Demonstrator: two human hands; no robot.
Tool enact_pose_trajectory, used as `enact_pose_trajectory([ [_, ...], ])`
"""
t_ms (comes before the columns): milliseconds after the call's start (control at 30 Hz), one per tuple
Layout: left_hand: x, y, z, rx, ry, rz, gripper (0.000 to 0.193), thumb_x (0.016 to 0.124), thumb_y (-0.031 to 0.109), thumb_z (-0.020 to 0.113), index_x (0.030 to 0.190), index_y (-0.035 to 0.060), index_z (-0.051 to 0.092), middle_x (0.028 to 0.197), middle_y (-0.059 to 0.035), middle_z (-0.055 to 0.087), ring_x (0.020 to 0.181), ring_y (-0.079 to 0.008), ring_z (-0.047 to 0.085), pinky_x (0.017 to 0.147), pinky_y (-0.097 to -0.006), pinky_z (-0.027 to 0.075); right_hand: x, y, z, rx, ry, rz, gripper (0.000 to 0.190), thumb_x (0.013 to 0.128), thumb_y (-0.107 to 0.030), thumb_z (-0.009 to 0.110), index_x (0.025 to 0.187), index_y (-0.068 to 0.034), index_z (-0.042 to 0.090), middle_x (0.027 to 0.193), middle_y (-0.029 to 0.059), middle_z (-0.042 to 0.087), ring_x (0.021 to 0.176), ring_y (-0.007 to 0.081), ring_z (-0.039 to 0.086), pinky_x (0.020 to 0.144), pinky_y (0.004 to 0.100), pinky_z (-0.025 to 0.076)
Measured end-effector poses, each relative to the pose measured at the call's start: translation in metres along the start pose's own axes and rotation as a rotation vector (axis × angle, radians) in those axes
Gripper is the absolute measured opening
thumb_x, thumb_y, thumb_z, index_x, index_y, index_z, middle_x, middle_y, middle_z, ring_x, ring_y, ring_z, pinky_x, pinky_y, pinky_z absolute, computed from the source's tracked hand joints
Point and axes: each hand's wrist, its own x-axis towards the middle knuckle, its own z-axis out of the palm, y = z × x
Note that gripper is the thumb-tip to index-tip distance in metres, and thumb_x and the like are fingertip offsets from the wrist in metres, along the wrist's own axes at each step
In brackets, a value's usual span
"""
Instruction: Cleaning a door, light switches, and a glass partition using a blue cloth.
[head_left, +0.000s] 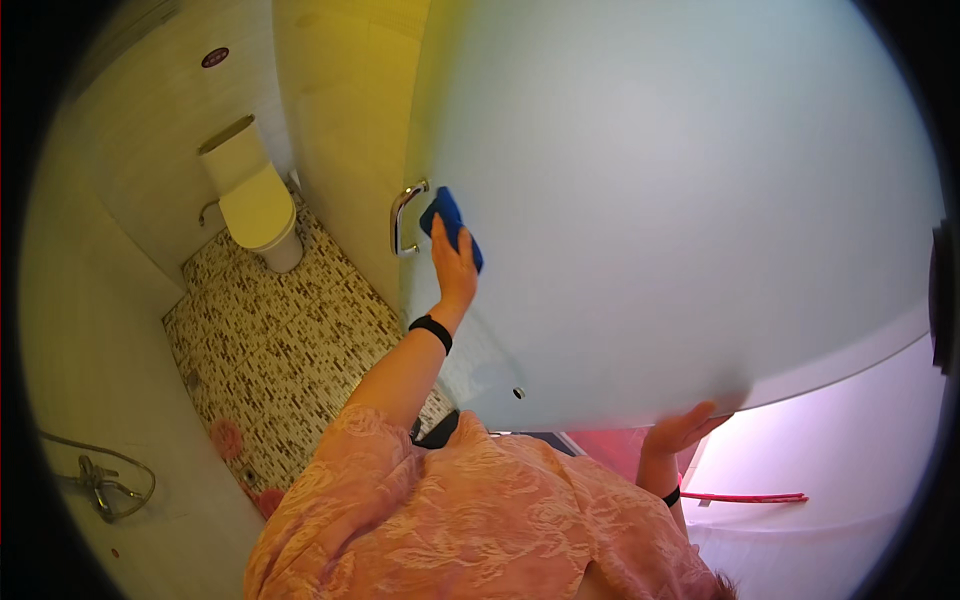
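Note:
A large frosted glass door (637, 210) fills the upper right of the head view. My left hand (454, 264) presses a folded blue cloth (448, 214) against its surface, just right of the chrome door handle (397, 219). The cloth lies partly under my fingers. Lower right, my right hand (686, 430) grips the bottom edge of the glass as seen here, its fingertips hidden behind the frosted pane. A small round hole or fitting (519, 393) shows in the glass between my two arms.
A white toilet (259, 206) stands at the left on a mosaic-patterned floor (300, 337). A chrome shower mixer with a hose (101, 487) is on the lower left wall. A thin red rod (746, 497) runs along the pale wall at the lower right.

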Motion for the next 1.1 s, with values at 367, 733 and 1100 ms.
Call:
enact_pose_trajectory([
  [367, -0.014, -0.111, 0.02, -0.346, 0.242, -0.867, 0.061, 0.105, 0.037, 0.046, 0.153, 0.0014, 0.033, 0.15, -0.0187, 0.045, 0.134, -0.0317, 0.048, 0.113, -0.0401, 0.037, -0.005, 0.033, -0.025, -0.705, 0.066, -0.387, 0.051, 0.11, -0.032, 0.033, 0.149, 0.001, 0.036, 0.146, 0.0271, 0.044, 0.133, 0.0443, 0.047, 0.108, 0.0521, 0.041],
  [733, 0.039, -0.033, 0.005, -0.045, 0.07, -0.346, 0.068, 0.105, 0.042, 0.045, 0.152, -0.0053, 0.032, 0.152, -0.0235, 0.041, 0.139, -0.0377, 0.039, 0.118, -0.0473, 0.026, -0.006, 0.026, -0.028, -0.939, 0.162, -0.578, 0.054, 0.105, -0.026, 0.053, 0.15, -0.002, 0.035, 0.146, 0.0277, 0.046, 0.126, 0.0472, 0.053, 0.1, 0.0531, 0.051],
  [1100, 0.008, -0.038, -0.087, -0.148, -0.368, -0.536, 0.058, 0.103, 0.035, 0.052, 0.146, -0.0016, 0.042, 0.137, -0.0212, 0.055, 0.125, -0.0323, 0.053, 0.106, -0.0406, 0.042, -0.017, 0.031, -0.03, -0.534, 0.28, 0.036, 0.058, 0.109, -0.036, 0.032, 0.146, 0.008, 0.038, 0.148, 0.0288, 0.042, 0.13, 0.0383, 0.051, 0.106, 0.043, 0.044],
])
